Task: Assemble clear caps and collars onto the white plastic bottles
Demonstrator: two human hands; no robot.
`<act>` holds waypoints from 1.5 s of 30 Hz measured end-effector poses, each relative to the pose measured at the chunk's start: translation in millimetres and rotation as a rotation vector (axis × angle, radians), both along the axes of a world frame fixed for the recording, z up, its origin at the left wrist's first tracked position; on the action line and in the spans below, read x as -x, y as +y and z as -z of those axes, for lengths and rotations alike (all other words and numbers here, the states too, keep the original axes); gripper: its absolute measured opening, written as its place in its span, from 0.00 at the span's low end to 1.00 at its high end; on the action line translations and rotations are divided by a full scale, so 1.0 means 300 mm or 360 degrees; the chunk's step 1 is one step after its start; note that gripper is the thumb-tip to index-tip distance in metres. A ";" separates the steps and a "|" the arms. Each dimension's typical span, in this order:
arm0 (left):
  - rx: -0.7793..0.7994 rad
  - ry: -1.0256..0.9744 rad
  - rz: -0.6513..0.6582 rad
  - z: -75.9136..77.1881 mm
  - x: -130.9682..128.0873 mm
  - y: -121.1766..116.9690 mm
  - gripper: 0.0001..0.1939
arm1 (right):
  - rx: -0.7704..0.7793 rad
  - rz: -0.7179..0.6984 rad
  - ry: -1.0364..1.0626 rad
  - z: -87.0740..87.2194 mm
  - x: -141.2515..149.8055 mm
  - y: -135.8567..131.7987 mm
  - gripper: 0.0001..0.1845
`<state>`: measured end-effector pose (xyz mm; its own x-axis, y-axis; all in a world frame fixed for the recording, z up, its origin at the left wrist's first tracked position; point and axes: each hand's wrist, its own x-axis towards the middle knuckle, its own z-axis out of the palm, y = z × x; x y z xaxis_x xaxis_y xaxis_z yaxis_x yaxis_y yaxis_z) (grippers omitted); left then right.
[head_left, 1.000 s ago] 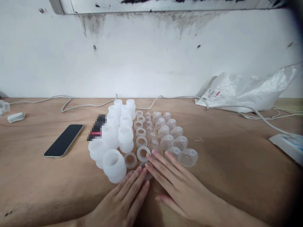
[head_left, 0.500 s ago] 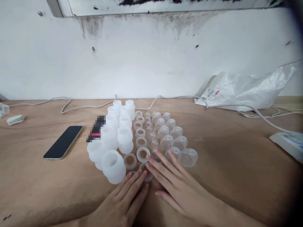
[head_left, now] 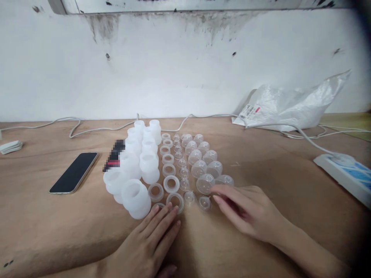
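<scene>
Back wall (head_left: 174, 73) is off-white and pretty grubby up top: brownish-gray stains (head_left: 106, 25) sit right under a metal frame (head_left: 57, 7), with thin streaks trailing down. Frame's cropped, so can't tell if it's a window; the pale panel (head_left: 162, 4) inside has black blotches. A few dark marks (head_left: 234, 53) dot the wall too. The worktop (head_left: 266, 255) is brown, wood-looking, runs back to the wall, and has two dark spots (head_left: 8, 263) near left. Light's soft and kinda cool, dimmer toward the right.
</scene>
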<state>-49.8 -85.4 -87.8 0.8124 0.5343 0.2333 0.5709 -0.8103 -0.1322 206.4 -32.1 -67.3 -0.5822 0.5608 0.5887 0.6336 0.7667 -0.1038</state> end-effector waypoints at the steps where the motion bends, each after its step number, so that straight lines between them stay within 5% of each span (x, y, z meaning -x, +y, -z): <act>1: -0.0007 0.0011 0.0007 -0.006 -0.004 0.004 0.26 | 0.0088 0.0002 -0.0064 0.005 0.004 0.000 0.07; 7: -0.0046 0.0095 0.0052 -0.026 -0.033 0.024 0.24 | 0.0790 0.0169 -0.0454 0.030 0.035 -0.003 0.10; 14: -0.0233 -0.0084 -0.0053 -0.014 -0.054 0.048 0.15 | 0.0997 0.0174 -0.0456 0.018 0.033 0.002 0.08; 24: -0.0323 0.0234 -0.0236 -0.042 -0.123 0.085 0.10 | 0.0963 0.0087 -0.0452 -0.021 -0.004 0.001 0.06; 33: -0.0128 0.0051 -0.0271 -0.070 -0.121 0.079 0.10 | 0.0367 -0.0215 -0.0074 -0.031 -0.003 -0.008 0.09; 39: 0.0186 -0.0311 -0.0185 -0.191 -0.102 0.096 0.10 | 0.0461 -0.0292 0.0113 -0.084 0.019 0.013 0.11; 45: 0.0301 -0.0564 -0.0356 -0.338 -0.063 0.188 0.06 | 0.0496 -0.0132 0.0332 -0.186 0.119 0.089 0.08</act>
